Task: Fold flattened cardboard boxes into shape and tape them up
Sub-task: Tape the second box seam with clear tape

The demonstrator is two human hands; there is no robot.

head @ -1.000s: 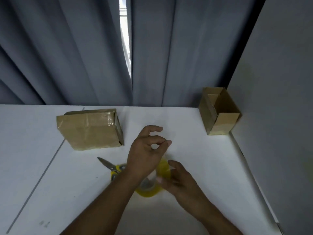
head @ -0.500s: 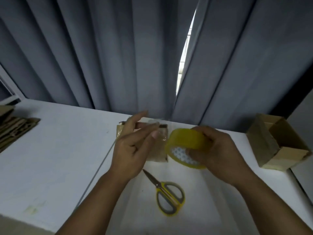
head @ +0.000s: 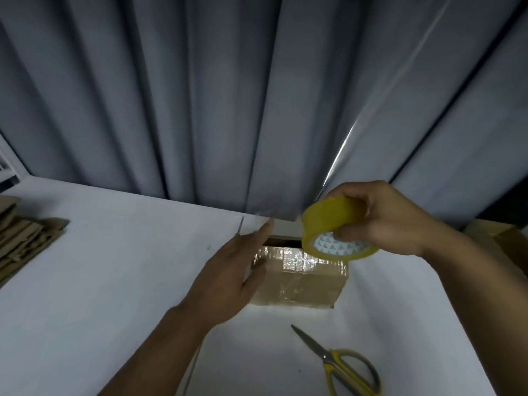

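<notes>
- the right hand [head: 383, 221] gripped the round yellow roll of packing tape [head: 328, 224] above the tape-wrapped brown cardboard box [head: 300, 281], seemingly ready for another strip;
- the left hand [head: 228, 275] lay released, fingers straight, at the box's left edge, probably to steady it;
- yellow-handled scissors [head: 343, 364] lay on the white table [head: 100, 267]; flattened cardboard [head: 23, 238] waited far left; grey curtains [head: 200, 95] hung behind

One camera sits on the person's head. It looks forward and a bit down, close over the white tabletop [head: 114, 267]. The left hand [head: 225, 278] and right hand [head: 383, 221] are near, and the grey curtain [head: 200, 95] fills the top.
</notes>
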